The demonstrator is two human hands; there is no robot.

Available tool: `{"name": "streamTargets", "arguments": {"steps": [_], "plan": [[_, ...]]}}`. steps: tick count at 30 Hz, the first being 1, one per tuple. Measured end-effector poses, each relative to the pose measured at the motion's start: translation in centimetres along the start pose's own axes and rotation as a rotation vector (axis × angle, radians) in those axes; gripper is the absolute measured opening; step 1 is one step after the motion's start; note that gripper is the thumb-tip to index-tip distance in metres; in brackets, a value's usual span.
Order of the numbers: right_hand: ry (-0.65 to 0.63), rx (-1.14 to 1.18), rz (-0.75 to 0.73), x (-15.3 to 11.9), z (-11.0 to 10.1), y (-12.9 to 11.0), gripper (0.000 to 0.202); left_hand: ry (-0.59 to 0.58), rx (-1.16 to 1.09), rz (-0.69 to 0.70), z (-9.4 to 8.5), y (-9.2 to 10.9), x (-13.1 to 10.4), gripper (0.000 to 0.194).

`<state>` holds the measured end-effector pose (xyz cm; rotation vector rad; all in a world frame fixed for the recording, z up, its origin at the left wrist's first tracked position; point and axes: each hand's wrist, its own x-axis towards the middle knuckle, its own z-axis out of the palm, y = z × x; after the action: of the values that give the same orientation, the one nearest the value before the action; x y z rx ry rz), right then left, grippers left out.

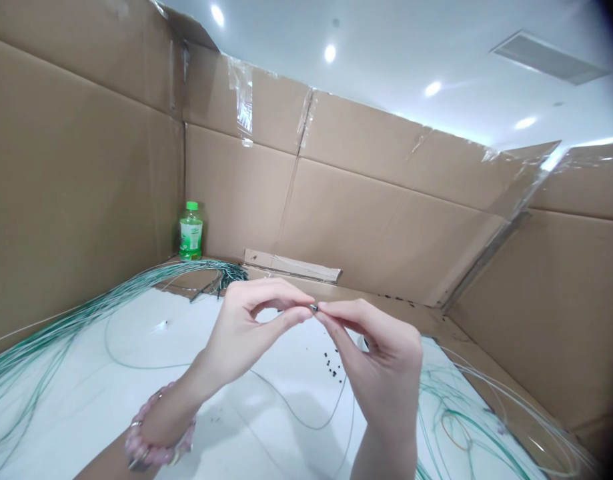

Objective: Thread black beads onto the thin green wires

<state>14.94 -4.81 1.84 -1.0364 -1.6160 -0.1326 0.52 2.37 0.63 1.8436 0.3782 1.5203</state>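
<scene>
My left hand point(253, 313) and my right hand point(381, 340) meet over the white work surface point(151, 387), thumb and forefinger pinched on each. Between the touching fingertips sits a tiny dark piece point(313, 307), mostly covered, so its kind is unclear. A thin green wire point(306, 425) curves across the surface beneath my hands; one end passes behind my right hand, and I cannot tell whether it is held. Several small black bits point(332, 370) lie scattered beside my right hand. A pink beaded bracelet point(153, 450) circles my left wrist.
A large bundle of green wires point(86, 317) runs along the left to the back. More loose wires point(461, 413) coil at the right. A green bottle point(191, 233) stands in the back left corner. Cardboard walls point(366, 220) enclose the surface, with a cardboard strip point(291, 265) at the back.
</scene>
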Motion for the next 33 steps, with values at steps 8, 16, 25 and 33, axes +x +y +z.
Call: {"name": "streamTargets", "arguments": {"steps": [8, 16, 25, 33], "plan": [[0.010, 0.011, -0.004, -0.1, -0.1, -0.2, 0.014, -0.017, 0.020, -0.003, -0.4, 0.4, 0.2, 0.010], [-0.042, 0.010, -0.024, 0.2, -0.1, -0.1, 0.013, -0.081, 0.065, -0.005, -0.2, 0.5, 0.2, 0.011], [-0.097, -0.035, 0.066, 0.3, -0.2, -0.4, 0.009, -0.122, 0.262, 0.166, -0.7, 0.5, 0.0, 0.010], [-0.294, -0.157, 0.260, 0.5, -2.8, 1.1, 0.013, -0.079, 0.379, 0.183, -0.1, -0.5, 0.4, 0.013]]}}
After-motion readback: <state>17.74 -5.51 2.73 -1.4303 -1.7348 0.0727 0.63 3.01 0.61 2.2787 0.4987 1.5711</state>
